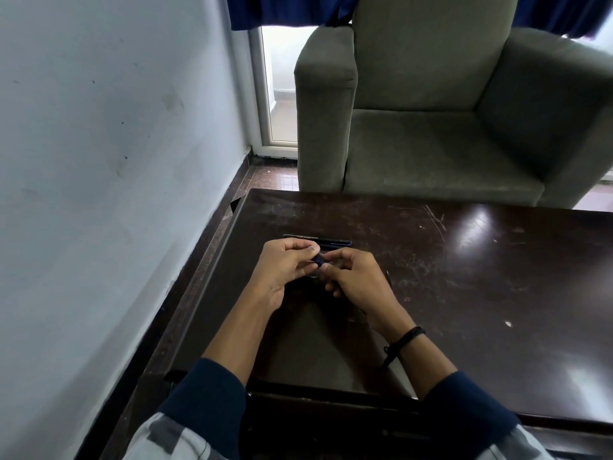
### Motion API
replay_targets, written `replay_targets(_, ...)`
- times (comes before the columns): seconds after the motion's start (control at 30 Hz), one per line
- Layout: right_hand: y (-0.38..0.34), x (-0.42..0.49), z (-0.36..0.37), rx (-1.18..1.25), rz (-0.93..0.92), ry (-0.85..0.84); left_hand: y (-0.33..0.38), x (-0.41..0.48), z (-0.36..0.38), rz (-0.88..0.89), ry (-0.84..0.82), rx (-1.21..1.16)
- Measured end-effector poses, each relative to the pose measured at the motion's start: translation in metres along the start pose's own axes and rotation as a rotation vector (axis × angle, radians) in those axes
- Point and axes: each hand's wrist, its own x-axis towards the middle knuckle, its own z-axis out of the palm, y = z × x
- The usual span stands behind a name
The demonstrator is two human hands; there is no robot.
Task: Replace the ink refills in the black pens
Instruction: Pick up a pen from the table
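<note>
Beyond the hands, well past the far edge, stands a grey armchair (pixel 431 127), and a pale wall (pixel 99 161) runs along the left-hand side. Under both hands lies the dark, scratched, glossy surface (pixel 464 293). The left hand (pixel 285 267) and the right hand (pixel 358 280) meet over it, fingers curled inward and thumbs close together. The right wrist wears a dark wristband (pixel 403 340). Just beyond the fingertips, resting on the surface and lying crosswise, are the lying pens (pixel 328 242); whether that is one barrel or two side by side I cannot tell. Smallest of all is the black pen (pixel 319 259), pinched between the fingertips of both hands, with only a short dark stretch showing in the gap between them. The step looks like parting or rejoining the barrel halves, though which I cannot tell. To do it well, one hand should hold its half steady while the other turns along the pen's own axis, not bending it. The grip wants to stay light and close to the joint, low over the surface, so a loose spring or tip drops within reach rather than rolling off.
</note>
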Motion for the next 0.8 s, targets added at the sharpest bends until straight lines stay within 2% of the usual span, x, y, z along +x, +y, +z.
replay_targets(0.17, -0.001, 0.001, 0.000, -0.048, 0.000, -0.006, 0.000, -0.004, 0.003, 0.005, -0.072, -0.027)
replay_targets(0.43, 0.003, -0.004, 0.005, -0.198, -0.086, 0.060, -0.005, -0.008, 0.013, -0.012, -0.045, -0.095)
replay_targets(0.67, 0.002, -0.006, 0.006, -0.179, -0.115, 0.089, -0.003, -0.010, 0.014, 0.045, -0.049, -0.160)
replay_targets(0.8, 0.002, -0.004, 0.006, -0.152, -0.091, 0.030, -0.004, -0.010, 0.014, 0.052, -0.030, -0.150)
